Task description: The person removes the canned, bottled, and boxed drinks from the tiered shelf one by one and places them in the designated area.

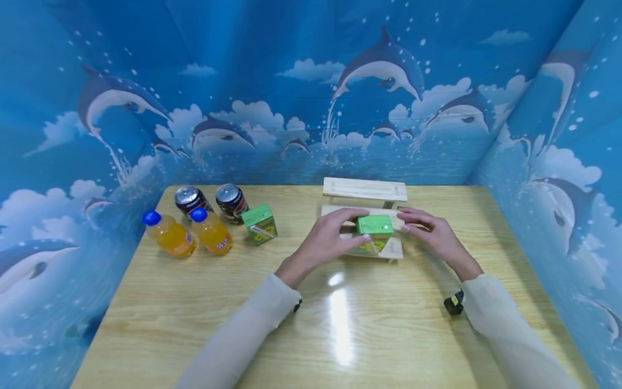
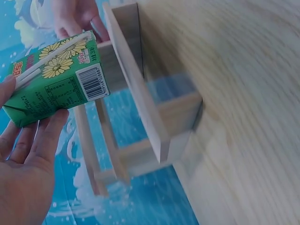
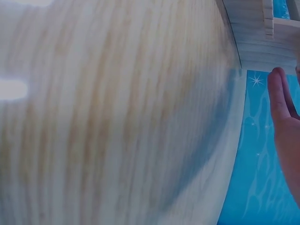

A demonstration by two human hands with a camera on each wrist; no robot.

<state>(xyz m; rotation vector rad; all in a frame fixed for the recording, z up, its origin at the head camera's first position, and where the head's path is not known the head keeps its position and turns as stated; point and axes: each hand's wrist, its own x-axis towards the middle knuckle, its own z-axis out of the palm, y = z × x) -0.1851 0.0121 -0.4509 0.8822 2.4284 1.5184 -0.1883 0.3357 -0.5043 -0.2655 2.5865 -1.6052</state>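
My left hand (image 1: 330, 235) holds a green drink carton (image 1: 374, 226) between the thumb and fingers. Yellow flowers, a barcode and a white straw show on the carton's sides (image 2: 56, 77). It sits over the lower step of a small tiered wooden stand (image 1: 364, 189), tilted in the left wrist view. My right hand (image 1: 434, 235) is at the stand's right end, with its fingertips close to the middle step and near the carton. In the right wrist view, the fingers (image 3: 280, 101) are fairly straight beside the stand's side panel (image 3: 258, 51); nothing shows in that hand.
To the left on the wooden table (image 1: 204, 313) stand two orange drink bottles with blue caps, one (image 1: 170, 235) left of the other (image 1: 212, 232). Behind them are two dark cans (image 1: 191, 200), and another green carton (image 1: 259, 224) stands to their right. A dolphin-print cloth (image 1: 272, 81) surrounds the table.
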